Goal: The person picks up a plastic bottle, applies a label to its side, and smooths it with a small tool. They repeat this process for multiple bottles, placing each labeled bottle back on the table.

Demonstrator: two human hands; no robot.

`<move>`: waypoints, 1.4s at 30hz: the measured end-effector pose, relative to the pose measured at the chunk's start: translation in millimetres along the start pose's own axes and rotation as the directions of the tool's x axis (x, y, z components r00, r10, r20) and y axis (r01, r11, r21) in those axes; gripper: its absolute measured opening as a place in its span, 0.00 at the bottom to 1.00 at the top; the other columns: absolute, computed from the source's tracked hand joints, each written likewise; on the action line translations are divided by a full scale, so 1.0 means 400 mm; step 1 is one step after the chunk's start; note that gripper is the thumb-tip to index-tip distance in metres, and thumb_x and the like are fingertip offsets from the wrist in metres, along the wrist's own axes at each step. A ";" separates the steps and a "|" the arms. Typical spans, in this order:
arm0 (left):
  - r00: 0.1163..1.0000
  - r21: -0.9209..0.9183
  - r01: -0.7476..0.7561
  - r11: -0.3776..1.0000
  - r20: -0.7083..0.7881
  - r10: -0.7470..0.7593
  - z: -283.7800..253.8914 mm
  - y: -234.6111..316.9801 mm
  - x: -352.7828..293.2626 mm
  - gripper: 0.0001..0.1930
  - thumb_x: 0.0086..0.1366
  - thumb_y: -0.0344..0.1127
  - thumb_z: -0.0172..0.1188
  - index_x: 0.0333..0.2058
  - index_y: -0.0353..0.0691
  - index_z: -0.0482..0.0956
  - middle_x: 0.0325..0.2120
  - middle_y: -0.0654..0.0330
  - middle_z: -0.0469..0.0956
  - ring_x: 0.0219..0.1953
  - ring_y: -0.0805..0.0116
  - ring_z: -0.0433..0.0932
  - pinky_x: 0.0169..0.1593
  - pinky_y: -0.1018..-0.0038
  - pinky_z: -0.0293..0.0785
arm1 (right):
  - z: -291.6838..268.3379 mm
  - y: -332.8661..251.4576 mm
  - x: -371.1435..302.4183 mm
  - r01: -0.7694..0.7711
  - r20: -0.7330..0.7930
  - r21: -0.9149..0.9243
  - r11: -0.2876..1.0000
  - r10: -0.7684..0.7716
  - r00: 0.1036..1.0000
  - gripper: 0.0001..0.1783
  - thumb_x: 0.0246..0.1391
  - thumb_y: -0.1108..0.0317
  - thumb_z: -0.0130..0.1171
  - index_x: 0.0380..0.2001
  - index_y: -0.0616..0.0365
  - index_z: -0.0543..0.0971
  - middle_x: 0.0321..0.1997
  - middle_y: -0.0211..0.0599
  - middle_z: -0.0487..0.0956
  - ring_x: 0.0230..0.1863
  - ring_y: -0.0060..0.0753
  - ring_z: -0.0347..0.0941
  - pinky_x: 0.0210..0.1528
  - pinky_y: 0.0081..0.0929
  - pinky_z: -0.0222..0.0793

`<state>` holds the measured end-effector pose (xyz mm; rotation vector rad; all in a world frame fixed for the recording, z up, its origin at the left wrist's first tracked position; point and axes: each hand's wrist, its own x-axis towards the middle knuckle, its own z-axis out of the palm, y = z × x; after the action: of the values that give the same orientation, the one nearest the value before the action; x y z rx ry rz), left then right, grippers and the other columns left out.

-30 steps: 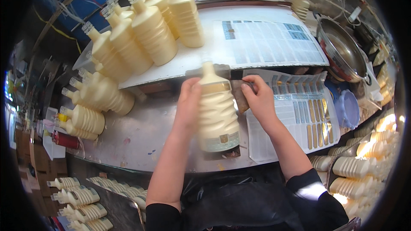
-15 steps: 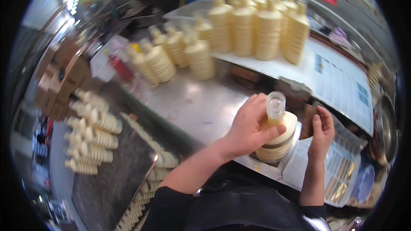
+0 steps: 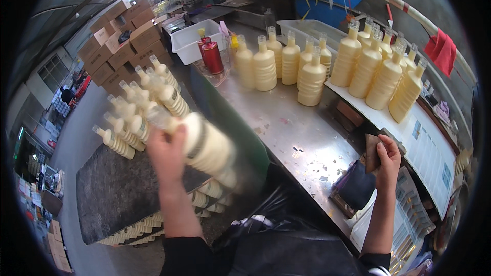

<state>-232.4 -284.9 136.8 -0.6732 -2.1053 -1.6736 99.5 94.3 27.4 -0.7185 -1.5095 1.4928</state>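
Steel bench point(image 3: 286, 122) runs diagonally through frame centre. Cream ribbed bottle point(image 3: 204, 145), left of centre, lies tilted in the left hand point(image 3: 166, 153); fingers wrapped around its neck end, body sticking out lower right. Bottle is motion-blurred, cap and label unreadable. Right hand point(image 3: 387, 161), right of centre, pinches a small brown block point(image 3: 372, 152) between thumb and fingers, partly hidden.

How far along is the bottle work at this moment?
Done, by the look of it: many cream bottles lie stacked on the dark cart to the person's left. In hand: the left hand carries a motion-blurred cream bottle over that cart, while the right hand holds a small brown pad. Left: two upright groups stand on the steel bench.
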 end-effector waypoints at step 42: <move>0.905 -0.096 -0.409 0.908 0.085 0.416 0.537 -0.164 0.204 0.29 0.65 0.29 0.66 0.64 0.36 0.69 0.54 0.54 0.75 0.58 0.60 0.74 0.64 0.66 0.68 | -0.009 -0.017 -0.082 -0.361 -0.094 -0.110 0.926 0.352 0.931 0.18 0.60 0.75 0.61 0.54 0.61 0.77 0.30 0.19 0.75 0.31 0.11 0.70 0.36 0.14 0.66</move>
<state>-334.7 -76.5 80.7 -1.1622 -1.8026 -1.5085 118.6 66.7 27.8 -1.1612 -1.4820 1.6246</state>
